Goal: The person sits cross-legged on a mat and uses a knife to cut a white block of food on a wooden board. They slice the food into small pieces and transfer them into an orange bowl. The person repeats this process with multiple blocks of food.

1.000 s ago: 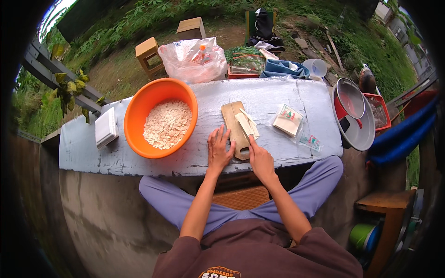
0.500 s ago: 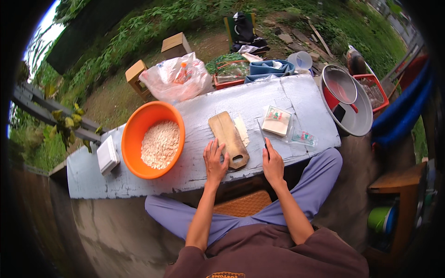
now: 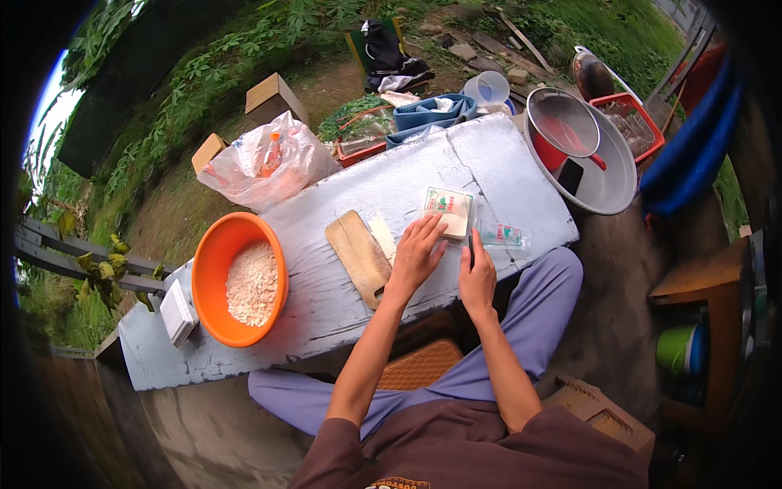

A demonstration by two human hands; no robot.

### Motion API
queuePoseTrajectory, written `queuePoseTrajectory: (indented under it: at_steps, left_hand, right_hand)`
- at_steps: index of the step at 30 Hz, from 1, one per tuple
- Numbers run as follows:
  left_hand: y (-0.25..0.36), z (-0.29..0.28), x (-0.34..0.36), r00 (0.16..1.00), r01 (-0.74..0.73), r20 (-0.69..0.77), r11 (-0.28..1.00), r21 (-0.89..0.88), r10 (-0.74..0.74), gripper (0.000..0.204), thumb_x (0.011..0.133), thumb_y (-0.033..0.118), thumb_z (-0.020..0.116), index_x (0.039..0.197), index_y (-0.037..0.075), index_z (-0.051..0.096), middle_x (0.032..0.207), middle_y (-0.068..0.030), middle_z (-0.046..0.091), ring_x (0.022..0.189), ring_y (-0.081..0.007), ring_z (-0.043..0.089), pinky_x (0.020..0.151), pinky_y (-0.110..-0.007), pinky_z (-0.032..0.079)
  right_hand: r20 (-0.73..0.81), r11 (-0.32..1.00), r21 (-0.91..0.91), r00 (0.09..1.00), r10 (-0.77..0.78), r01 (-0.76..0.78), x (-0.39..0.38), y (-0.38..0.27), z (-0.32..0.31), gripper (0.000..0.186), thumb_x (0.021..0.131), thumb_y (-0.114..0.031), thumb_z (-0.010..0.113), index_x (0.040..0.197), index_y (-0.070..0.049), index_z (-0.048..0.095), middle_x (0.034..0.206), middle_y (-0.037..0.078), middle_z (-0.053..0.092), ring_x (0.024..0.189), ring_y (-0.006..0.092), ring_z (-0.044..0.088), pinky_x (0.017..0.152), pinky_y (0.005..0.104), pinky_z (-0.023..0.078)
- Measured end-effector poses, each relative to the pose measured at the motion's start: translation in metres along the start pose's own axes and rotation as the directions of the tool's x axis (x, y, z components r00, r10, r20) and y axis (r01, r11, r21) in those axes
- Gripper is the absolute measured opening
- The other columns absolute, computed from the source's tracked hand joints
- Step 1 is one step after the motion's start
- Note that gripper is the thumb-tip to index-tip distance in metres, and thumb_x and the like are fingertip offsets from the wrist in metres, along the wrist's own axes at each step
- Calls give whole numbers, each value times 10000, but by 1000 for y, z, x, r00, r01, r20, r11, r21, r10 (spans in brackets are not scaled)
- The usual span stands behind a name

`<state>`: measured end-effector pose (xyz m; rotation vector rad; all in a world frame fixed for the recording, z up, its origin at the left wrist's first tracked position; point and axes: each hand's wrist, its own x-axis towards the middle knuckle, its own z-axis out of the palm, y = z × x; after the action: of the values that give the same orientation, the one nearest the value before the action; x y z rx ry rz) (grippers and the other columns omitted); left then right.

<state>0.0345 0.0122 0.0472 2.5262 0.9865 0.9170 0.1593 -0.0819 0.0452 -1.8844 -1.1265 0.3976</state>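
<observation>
My left hand (image 3: 415, 254) lies with fingers stretched out, the tips on the lower left corner of a square clear packet (image 3: 450, 205) of pale flat sheets with green and red print. In my closed right hand (image 3: 477, 281) is a knife (image 3: 472, 247), its dark handle showing; I can hardly make out its blade beside the packet. A flat clear plastic wrapper (image 3: 503, 234) lies to the right of the packet. Left of my left hand, a wooden cutting board (image 3: 357, 251) rests on the table, with a few pale strips (image 3: 382, 234) along its right edge.
On the grey table (image 3: 326, 314), an orange basin (image 3: 210, 285) of pale flakes and a white box (image 3: 177, 313) stand left. A plastic bag (image 3: 285, 181) with an orange bottle sits at the back. A metal basin (image 3: 612, 175) holding a red-bottomed sieve (image 3: 562, 122) is at the right.
My left hand has moved right from beside the cutting board onto the packet. My right hand still grips the knife, close to the packet. The whole view has shifted and turned.
</observation>
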Motion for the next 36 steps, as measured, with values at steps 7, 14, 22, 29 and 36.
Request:
queuePoseTrajectory:
  at_steps: [7,14,22,29,36]
  left_hand:
    - [2,12,16,997,78,-13,996,-31,-79,192,802,147,777,975,76,730,1126,-71,707,1072,-280,639,913,-404,526]
    - [22,25,26,987,140,-89,983,115,-130,280,741,315,824,908,104,747,945,-36,678,894,-255,626,748,-393,491]
    - [25,37,25,976,179,-149,974,140,-158,319,736,377,802,789,79,701,881,-68,628,874,-275,600,727,-412,455]
    - [34,36,28,976,204,-113,955,215,-183,279,752,357,793,814,90,738,867,-61,636,847,-273,609,716,-412,464]
    - [31,42,25,976,189,-149,955,229,-158,200,785,289,764,822,93,753,891,-71,649,860,-277,615,720,-416,470]
  right_hand:
    - [24,998,-27,998,55,-55,7,8,-9,453,1019,-195,521,1446,-46,506,1112,248,677,1025,427,657,865,481,510]
    - [-28,1000,-3,999,20,-20,5,16,-2,451,1014,-177,519,1440,-32,505,1104,263,670,1007,435,650,866,499,499]
    - [-26,1000,-4,1000,1,-1,5,28,2,455,1018,-159,506,1449,-13,487,1078,267,657,986,443,639,843,504,496]
    - [-4,999,-38,1000,-1,1,5,32,2,468,1027,-185,495,1470,-38,465,1009,250,649,935,436,641,804,513,497]
    - [10,999,-48,1000,-2,3,6,34,1,465,1033,-195,487,1471,-40,466,979,251,657,904,442,647,791,518,499]
